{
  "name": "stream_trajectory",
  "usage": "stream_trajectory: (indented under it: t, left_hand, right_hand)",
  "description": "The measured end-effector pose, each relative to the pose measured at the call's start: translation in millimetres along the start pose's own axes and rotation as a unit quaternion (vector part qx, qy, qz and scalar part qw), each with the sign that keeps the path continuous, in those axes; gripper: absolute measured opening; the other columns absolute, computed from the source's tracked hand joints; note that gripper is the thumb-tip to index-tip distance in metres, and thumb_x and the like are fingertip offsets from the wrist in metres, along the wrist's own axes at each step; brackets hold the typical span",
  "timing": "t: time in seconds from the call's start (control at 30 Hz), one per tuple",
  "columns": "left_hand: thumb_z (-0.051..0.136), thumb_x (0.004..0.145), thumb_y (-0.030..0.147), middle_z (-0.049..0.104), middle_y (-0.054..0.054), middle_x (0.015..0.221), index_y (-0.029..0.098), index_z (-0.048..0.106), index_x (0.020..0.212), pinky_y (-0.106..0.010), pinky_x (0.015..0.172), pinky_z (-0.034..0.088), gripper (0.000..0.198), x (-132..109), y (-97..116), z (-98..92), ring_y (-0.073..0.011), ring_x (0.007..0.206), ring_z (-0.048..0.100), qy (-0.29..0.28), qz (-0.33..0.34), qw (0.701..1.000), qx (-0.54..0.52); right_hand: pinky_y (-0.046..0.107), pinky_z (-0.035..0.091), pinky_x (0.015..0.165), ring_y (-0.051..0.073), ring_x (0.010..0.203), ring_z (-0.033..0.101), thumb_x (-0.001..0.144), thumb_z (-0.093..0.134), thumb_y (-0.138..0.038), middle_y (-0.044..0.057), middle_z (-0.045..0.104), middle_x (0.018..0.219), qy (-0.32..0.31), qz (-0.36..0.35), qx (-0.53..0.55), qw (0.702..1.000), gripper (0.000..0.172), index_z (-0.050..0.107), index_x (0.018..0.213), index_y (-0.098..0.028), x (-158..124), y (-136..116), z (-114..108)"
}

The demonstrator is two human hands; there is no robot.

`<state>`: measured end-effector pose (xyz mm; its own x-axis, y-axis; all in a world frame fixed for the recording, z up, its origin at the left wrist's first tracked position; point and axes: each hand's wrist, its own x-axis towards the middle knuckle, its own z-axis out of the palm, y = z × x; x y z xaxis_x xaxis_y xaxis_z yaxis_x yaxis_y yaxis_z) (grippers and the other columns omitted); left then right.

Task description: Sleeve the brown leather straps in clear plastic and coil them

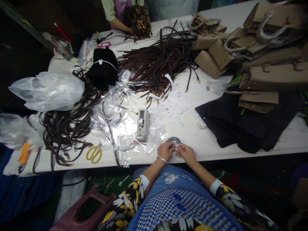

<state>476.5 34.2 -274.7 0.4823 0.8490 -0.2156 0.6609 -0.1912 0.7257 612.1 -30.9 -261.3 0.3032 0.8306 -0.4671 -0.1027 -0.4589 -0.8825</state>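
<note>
My left hand [165, 150] and my right hand [186, 153] meet at the near edge of the white table [240, 146]. Both are closed in a pinch around a small pale piece [177, 147], too small to name. Just beyond my fingers lies a small round shiny thing [172, 140]. A grey tape dispenser [143, 124] stands to the left of my left hand. Small white round stickers [178, 104] are scattered past it.
Dark brown straps [158, 61] lie piled mid-table, more [64, 125] at left with clear plastic bags [48, 89]. Yellow scissors [94, 153] lie near the edge. Tan handbags [264, 57] and black cloth [245, 125] fill the right. Another person [120, 16] works across the table.
</note>
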Motion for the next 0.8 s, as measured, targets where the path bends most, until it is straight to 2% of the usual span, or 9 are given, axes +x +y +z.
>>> stream_trajectory:
  t: [0.17,0.3,0.4,0.63,0.8]
  left_hand:
    - [0.072,0.075,0.031,0.075,-0.002,0.096,0.024,0.070,0.105,-0.031,0.084,0.051,0.031,-1,0,-4.2,-0.0188,0.088,0.068,-0.009,0.001,1.000,-0.027]
    - [0.058,0.086,0.036,0.075,-0.002,0.100,0.027,0.069,0.111,-0.030,0.083,0.052,0.028,-3,-1,-8.2,-0.0192,0.090,0.069,-0.009,-0.004,0.998,-0.055]
    - [0.053,0.089,0.033,0.074,-0.001,0.103,0.027,0.070,0.109,-0.029,0.084,0.052,0.027,-3,-4,-7.0,-0.0191,0.094,0.069,0.003,-0.023,0.996,-0.082]
    - [0.055,0.087,0.027,0.075,-0.001,0.098,0.022,0.071,0.103,-0.026,0.081,0.055,0.022,-1,-12,2.0,-0.0168,0.092,0.070,0.022,-0.055,0.982,-0.178]
    - [0.055,0.086,0.023,0.075,-0.002,0.095,0.019,0.069,0.101,-0.025,0.078,0.057,0.021,-2,-12,3.6,-0.0159,0.087,0.071,0.018,-0.066,0.968,-0.242]
  right_hand:
    - [0.023,0.049,0.045,0.014,0.047,0.061,0.068,0.071,-0.047,0.001,0.066,0.053,-0.009,0.030,-0.002,0.999,0.031,0.068,0.069,-0.017,15,-6,-1]
    - [0.022,0.046,0.045,0.012,0.046,0.058,0.069,0.068,-0.052,0.001,0.064,0.054,-0.007,0.030,-0.020,0.999,0.036,0.067,0.067,-0.016,18,-6,-3]
    - [0.022,0.046,0.048,0.012,0.048,0.057,0.071,0.065,-0.053,0.000,0.063,0.054,-0.012,0.026,-0.045,0.999,0.037,0.068,0.068,-0.016,20,-5,-4]
    - [0.023,0.042,0.050,0.012,0.046,0.057,0.074,0.060,-0.040,-0.003,0.059,0.048,-0.037,0.031,-0.151,0.987,0.027,0.068,0.062,-0.017,26,-6,-9]
    - [0.024,0.042,0.052,0.012,0.047,0.057,0.077,0.058,-0.034,-0.003,0.061,0.049,-0.067,0.040,-0.214,0.974,0.026,0.065,0.058,-0.017,30,-11,-10]
